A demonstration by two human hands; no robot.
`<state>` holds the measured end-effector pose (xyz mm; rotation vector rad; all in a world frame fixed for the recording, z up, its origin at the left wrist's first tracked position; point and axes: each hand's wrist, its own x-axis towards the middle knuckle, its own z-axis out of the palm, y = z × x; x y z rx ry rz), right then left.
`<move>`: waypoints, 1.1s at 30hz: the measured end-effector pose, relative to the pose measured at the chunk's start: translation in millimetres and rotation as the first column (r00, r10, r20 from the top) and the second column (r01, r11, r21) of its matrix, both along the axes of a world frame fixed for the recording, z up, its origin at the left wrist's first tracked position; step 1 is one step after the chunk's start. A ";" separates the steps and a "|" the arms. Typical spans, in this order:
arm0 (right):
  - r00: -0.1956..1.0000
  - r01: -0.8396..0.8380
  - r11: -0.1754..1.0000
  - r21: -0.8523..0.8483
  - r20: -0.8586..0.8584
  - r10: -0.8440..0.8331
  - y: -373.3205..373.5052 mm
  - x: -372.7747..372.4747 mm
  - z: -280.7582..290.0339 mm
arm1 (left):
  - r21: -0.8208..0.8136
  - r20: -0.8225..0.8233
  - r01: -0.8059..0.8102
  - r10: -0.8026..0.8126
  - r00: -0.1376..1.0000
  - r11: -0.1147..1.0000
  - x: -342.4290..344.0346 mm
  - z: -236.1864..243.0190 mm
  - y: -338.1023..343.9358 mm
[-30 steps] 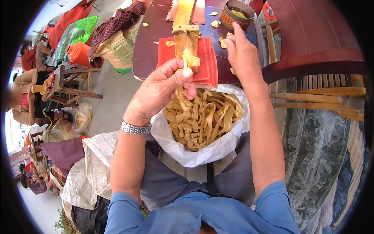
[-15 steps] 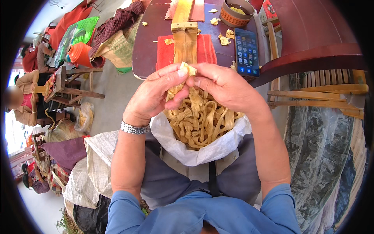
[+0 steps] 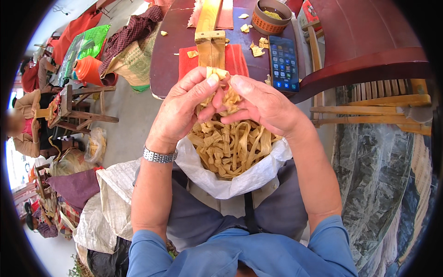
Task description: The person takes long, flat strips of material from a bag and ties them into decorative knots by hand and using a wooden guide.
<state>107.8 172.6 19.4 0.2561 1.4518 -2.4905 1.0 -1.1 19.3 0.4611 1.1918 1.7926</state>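
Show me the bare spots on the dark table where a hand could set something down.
Free: the dark table left of the red cloth, with only a few yellow scraps. Crowded: between the wooden tool, phone and round basket, where scraps litter the top. Both hands work over the bag of strips.

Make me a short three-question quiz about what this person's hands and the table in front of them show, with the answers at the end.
1. True or false: both the left hand and the right hand grip the same small folded yellow strip.
2. Which lies right of the wooden block on the dark table? A: a smartphone. B: a pair of scissors. C: a cup of tea.
3. What holds the heap of yellow strips on the person's lap?

Key
1. True: fingers of both hands pinch it above the heap.
2. A.
3. A white woven sack with its mouth rolled open.
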 end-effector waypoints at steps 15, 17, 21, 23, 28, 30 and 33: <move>0.848 0.520 0.622 0.585 -0.270 -0.455 54.9 -30.2 -9.1 | -0.118 0.001 0.017 -0.017 1.000 0.993 -4.1 4.3 -9.2; 0.901 0.433 0.705 0.561 -0.256 -0.350 63.7 -31.5 -3.8 | -0.111 0.007 0.053 -0.052 0.999 0.992 -5.2 3.2 -10.8; 0.922 0.141 0.847 0.513 -0.380 0.077 23.9 -8.8 14.4 | -0.058 0.078 0.117 -0.112 0.991 0.991 -1.5 4.4 -12.2; 0.953 0.037 0.836 0.548 -0.272 0.136 8.4 -1.3 7.7 | -0.009 0.051 0.128 -0.127 0.991 0.992 -0.7 3.9 -11.9; 0.984 -0.029 0.697 0.716 -0.103 0.147 7.2 -1.6 10.5 | -0.127 -0.022 0.115 -0.119 0.993 0.985 -6.3 7.5 -18.7; 0.978 0.098 0.723 0.684 -0.200 0.057 12.9 -2.3 0.9 | -0.238 -0.070 0.082 -0.101 0.992 0.968 -5.6 10.5 -19.3; 0.933 0.345 0.664 0.663 -0.319 -0.166 31.0 -9.7 -4.4 | -0.310 -0.068 0.085 -0.112 0.991 0.947 -15.0 8.0 -25.3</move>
